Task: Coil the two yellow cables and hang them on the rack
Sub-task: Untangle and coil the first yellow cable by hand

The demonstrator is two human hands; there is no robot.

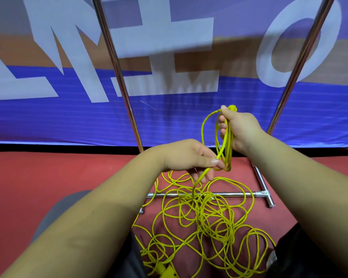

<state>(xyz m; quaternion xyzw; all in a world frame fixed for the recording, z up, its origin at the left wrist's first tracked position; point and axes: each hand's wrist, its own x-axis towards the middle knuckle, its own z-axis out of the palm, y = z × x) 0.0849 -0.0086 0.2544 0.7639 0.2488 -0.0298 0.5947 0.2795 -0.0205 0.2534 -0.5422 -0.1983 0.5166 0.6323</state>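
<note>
My right hand (239, 131) is raised and grips a few hanging loops of yellow cable (226, 143) at their top. My left hand (189, 157) sits just below and to the left, pinching a strand between thumb and fingers; that strand runs down into a loose tangle of yellow cable (205, 221) on the red floor. The tangle lies over the bottom crossbar of the metal rack (247, 194). The rack's two shiny uprights (117, 67) rise on either side of my hands. I cannot tell the two cables apart in the pile.
A blue banner with large white letters (169, 117) hangs right behind the rack. Red carpet (48, 177) covers the floor. A yellow plug or block (167, 270) lies at the bottom edge among the cable. My dark-clothed knees fill the lower corners.
</note>
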